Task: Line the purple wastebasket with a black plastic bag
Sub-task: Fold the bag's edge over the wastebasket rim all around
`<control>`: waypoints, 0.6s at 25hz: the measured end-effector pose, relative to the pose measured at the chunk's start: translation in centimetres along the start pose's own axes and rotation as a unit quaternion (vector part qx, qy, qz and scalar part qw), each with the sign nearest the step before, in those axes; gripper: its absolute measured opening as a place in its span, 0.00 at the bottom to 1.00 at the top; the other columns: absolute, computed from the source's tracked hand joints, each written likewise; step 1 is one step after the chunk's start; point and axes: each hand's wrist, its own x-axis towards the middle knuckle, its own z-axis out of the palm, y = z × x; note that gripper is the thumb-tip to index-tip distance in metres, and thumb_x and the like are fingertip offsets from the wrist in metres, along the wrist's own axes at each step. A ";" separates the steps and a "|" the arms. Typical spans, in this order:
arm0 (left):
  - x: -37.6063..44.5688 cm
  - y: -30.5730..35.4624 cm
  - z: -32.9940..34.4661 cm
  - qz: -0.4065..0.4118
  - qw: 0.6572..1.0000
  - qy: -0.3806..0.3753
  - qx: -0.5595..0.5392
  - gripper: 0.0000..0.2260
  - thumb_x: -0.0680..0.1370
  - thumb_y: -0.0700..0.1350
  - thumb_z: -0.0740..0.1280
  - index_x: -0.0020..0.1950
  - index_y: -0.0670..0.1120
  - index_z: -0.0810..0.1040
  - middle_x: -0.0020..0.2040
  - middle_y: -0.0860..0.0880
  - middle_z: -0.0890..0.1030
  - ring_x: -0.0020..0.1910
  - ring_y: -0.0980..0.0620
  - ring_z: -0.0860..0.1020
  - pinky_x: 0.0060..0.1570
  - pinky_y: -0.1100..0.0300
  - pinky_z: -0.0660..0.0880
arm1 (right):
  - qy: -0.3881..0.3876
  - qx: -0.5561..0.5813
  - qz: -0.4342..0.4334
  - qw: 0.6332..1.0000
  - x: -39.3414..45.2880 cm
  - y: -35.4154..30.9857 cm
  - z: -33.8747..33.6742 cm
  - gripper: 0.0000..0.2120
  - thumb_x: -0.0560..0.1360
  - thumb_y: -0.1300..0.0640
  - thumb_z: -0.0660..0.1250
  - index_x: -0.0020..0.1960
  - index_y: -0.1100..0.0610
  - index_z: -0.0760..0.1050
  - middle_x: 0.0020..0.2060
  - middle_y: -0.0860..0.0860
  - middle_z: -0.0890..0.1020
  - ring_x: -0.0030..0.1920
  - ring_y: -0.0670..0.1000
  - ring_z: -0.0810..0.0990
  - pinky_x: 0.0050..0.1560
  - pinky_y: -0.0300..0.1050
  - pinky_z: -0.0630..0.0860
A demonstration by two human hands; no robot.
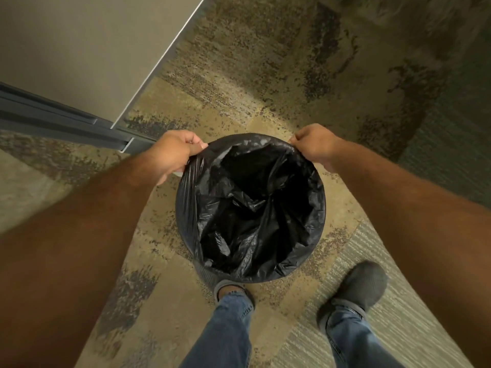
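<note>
Both hands grip the black plastic bag [252,208] draped over the wastebasket [206,274] rim, left hand [174,154] fingers pinching its far-left edge, right hand [314,144] fingers pinching its far-right edge.

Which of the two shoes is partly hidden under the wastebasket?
The left shoe: the bag-lined wastebasket covers its toe, while the right shoe stands fully visible, apart from it.
</note>
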 end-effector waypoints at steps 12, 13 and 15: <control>0.5 -5.1 0.6 -0.082 0.991 0.045 -0.097 0.10 0.83 0.46 0.67 0.47 0.44 0.84 0.32 0.50 0.86 0.33 0.49 0.82 0.34 0.61 0.79 | 0.061 0.191 0.025 0.979 -1.5 4.1 0.5 0.14 0.83 0.50 0.67 0.55 0.61 0.83 0.44 0.51 0.83 0.43 0.51 0.79 0.46 0.45 0.76; -0.5 -6.7 0.5 -0.093 0.987 0.055 -0.119 0.11 0.83 0.49 0.66 0.50 0.44 0.85 0.36 0.49 0.88 0.39 0.47 0.84 0.43 0.56 0.81 | 0.070 0.214 0.024 0.974 -3.2 5.0 0.3 0.15 0.82 0.47 0.68 0.56 0.58 0.84 0.46 0.49 0.85 0.46 0.51 0.82 0.49 0.49 0.78; -3.1 -10.4 1.2 -0.124 0.974 0.068 -0.176 0.16 0.82 0.54 0.65 0.55 0.43 0.86 0.48 0.43 0.89 0.51 0.41 0.86 0.58 0.45 0.80 | 0.086 0.228 0.035 0.969 -7.4 7.5 0.3 0.12 0.81 0.46 0.67 0.54 0.51 0.85 0.46 0.46 0.88 0.49 0.50 0.87 0.52 0.50 0.81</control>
